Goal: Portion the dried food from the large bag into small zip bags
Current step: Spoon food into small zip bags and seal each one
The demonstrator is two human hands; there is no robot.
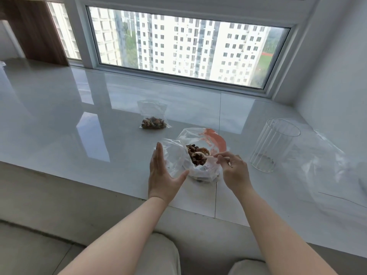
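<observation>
A large clear bag point(200, 171) with an orange zip strip sits open on the white sill, brown dried food point(196, 153) showing inside. My right hand point(234, 171) pinches the handle of a small pale spoon point(200, 155) whose bowl rests on the food. My left hand point(162, 171) cups a small clear zip bag point(172, 153) and holds it upright against the large bag's left side. Farther back lies a small zip bag point(154, 118) with dried food in its bottom.
A clear ribbed glass cup point(274, 145) stands to the right, crumbs at its base. Flat clear plastic bags point(325, 161) lie beyond it at the right. The white sill point(79, 116) runs up to the window; its front edge drops off near my knees.
</observation>
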